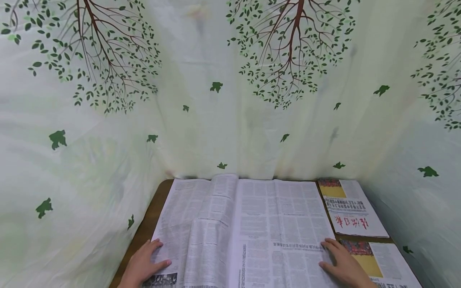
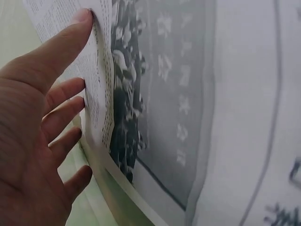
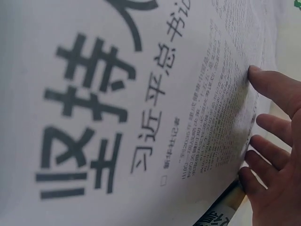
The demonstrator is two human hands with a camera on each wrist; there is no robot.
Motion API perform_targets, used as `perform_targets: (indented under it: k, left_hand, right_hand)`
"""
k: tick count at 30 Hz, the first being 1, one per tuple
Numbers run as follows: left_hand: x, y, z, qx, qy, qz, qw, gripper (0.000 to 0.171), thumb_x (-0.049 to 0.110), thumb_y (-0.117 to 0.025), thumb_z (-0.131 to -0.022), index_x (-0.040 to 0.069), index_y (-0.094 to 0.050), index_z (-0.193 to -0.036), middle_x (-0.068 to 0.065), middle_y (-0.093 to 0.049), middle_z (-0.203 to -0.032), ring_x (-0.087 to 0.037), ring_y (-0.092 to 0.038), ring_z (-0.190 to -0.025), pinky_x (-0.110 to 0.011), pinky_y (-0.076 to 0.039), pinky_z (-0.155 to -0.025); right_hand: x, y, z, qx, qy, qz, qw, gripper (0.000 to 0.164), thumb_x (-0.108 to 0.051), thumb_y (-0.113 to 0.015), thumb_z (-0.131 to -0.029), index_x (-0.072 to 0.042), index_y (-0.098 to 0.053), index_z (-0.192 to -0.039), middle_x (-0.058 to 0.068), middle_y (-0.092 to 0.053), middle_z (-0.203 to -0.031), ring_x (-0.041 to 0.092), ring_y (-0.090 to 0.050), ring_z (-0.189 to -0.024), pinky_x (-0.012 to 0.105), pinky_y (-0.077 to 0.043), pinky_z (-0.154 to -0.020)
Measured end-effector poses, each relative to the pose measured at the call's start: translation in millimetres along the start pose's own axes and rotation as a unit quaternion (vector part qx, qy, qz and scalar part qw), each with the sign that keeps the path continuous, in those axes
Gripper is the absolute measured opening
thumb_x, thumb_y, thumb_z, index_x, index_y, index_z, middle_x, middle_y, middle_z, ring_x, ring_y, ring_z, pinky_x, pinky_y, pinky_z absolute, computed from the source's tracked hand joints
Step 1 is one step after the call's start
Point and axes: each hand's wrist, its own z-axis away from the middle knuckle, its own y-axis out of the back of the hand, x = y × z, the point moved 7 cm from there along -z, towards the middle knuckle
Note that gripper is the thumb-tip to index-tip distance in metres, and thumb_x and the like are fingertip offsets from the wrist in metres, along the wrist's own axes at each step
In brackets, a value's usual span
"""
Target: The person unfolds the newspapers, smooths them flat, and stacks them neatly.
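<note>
Roughly near-to-far, the fold (image 1: 235, 224) of the open newspaper (image 1: 259, 232)

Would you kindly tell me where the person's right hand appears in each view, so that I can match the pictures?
Head: the right hand is at the lower right, by the open newspaper's right edge.
Left wrist: not in this picture.
Right wrist: the right hand is at the right edge, mostly in the lower half.
Shared landmark: the open newspaper, visible in all three.
</note>
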Motion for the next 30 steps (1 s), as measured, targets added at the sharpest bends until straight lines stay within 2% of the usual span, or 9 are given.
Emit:
perform_targets:
  k: [3, 7, 13, 19, 23, 30]
  left_hand:
    - [-4.1, 3.0, -2.6, 0.002, 0.004, -0.008, 1.0000, 0.088, 0.066, -0.082, -0.072, 0.007, -0.063, -0.135, -0.024, -0.054, -0.149, -0.053, -0.041, -0.142, -0.072, -0.036, -0.106]
    - [-9.3, 3.8, -5.2, -0.012, 0.013, -0.003, 0.9998, 0.092, 0.066, -0.082, -0.073, 0.004, -0.060, -0.137, -0.029, -0.049, -0.152, -0.056, -0.037, -0.143, -0.072, -0.035, -0.108]
    - [-17.4, 3.5, -5.8, -0.027, 0.016, 0.016, 0.9994, 0.093, 0.060, -0.085, -0.073, 0.000, -0.057, -0.139, -0.034, -0.043, -0.153, -0.058, -0.029, -0.146, -0.071, -0.033, -0.111]
    - [-23.5, 2.5, -3.2, -0.048, 0.011, 0.004, 0.9988, 0.092, 0.054, -0.084, -0.077, -0.008, -0.055, -0.139, -0.039, -0.045, -0.148, -0.060, -0.038, -0.139, -0.069, -0.036, -0.109]
    - [-26.1, 5.6, -1.5, -0.049, 0.017, 0.002, 0.9987, 0.092, 0.051, -0.085, -0.079, -0.013, -0.053, -0.137, -0.043, -0.044, -0.145, -0.062, -0.043, -0.133, -0.068, -0.039, -0.107]
    - [-35.2, 8.1, 0.7, -0.058, 0.030, -0.017, 0.9977, 0.084, 0.041, -0.083, -0.083, -0.017, -0.053, -0.135, -0.046, -0.042, -0.143, -0.063, -0.044, -0.131, -0.068, -0.041, -0.105]
  right_hand:
    - [-1, 3, 1, 0.013, 0.009, 0.002, 1.000, 0.078, -0.049, -0.084, -0.080, -0.001, -0.061, -0.137, 0.026, -0.052, -0.147, 0.052, -0.050, -0.133, 0.067, -0.043, -0.104]
    - [-2, 5, 3, 0.025, 0.017, 0.002, 1.000, 0.076, -0.045, -0.085, -0.080, -0.001, -0.061, -0.137, 0.026, -0.052, -0.146, 0.052, -0.050, -0.133, 0.067, -0.043, -0.104]
    - [-1, 5, 3, 0.017, 0.018, -0.003, 1.000, 0.072, -0.040, -0.084, -0.083, -0.002, -0.060, -0.138, 0.028, -0.050, -0.147, 0.054, -0.048, -0.134, 0.067, -0.042, -0.105]
    - [1, 3, 2, -0.005, 0.001, -0.011, 1.000, 0.070, -0.036, -0.083, -0.084, -0.001, -0.059, -0.139, 0.027, -0.049, -0.149, 0.055, -0.046, -0.135, 0.067, -0.040, -0.107]
    - [1, 0, 2, -0.011, -0.004, -0.016, 1.000, 0.068, -0.033, -0.083, -0.084, -0.002, -0.059, -0.140, 0.024, -0.049, -0.151, 0.053, -0.044, -0.138, 0.065, -0.038, -0.111]
    - [-4, 0, 6, 0.022, 0.042, -0.004, 0.999, 0.058, -0.027, -0.082, -0.085, -0.005, -0.063, -0.136, 0.023, -0.052, -0.149, 0.051, -0.047, -0.137, 0.066, -0.040, -0.109]
